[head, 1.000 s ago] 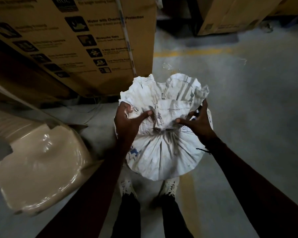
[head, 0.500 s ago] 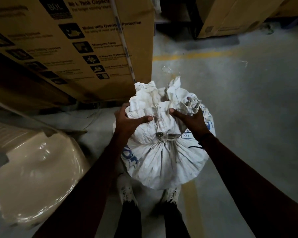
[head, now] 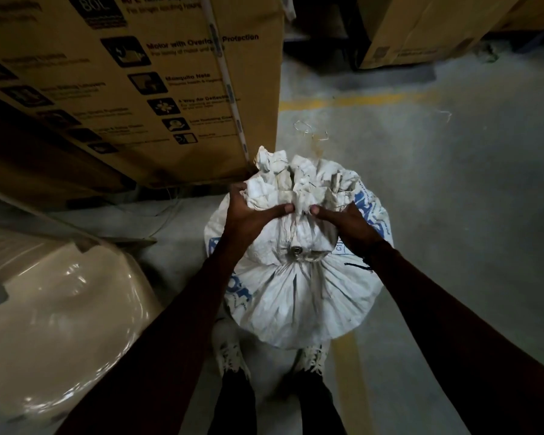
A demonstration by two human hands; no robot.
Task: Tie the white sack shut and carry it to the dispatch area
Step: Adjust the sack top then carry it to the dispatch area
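Since a second ago the spread-out mouth of the sack has been bunched into a tight crumpled wad, and my thumbs have closed in until they nearly meet.

Biggest thing around is the printed cardboard carton far left, matte brown with icon rows and a strap down its face. Near left sits a glossy cream plastic shell under shiny film. Floor is dull grey concrete with a worn yellow line.

Then the white sack, standing right in front of my shoes: woven plastic, blue print, pleats fanning out from the neck, where there's a small round metal thing I can't identify. My left hand and right hand are both clamped on the gathered top, fingers wrapped behind it.

Progress-wise, I'd say the gathering is done, but I see no knot or cord, so tying is still left, and the whole carry to dispatch too.
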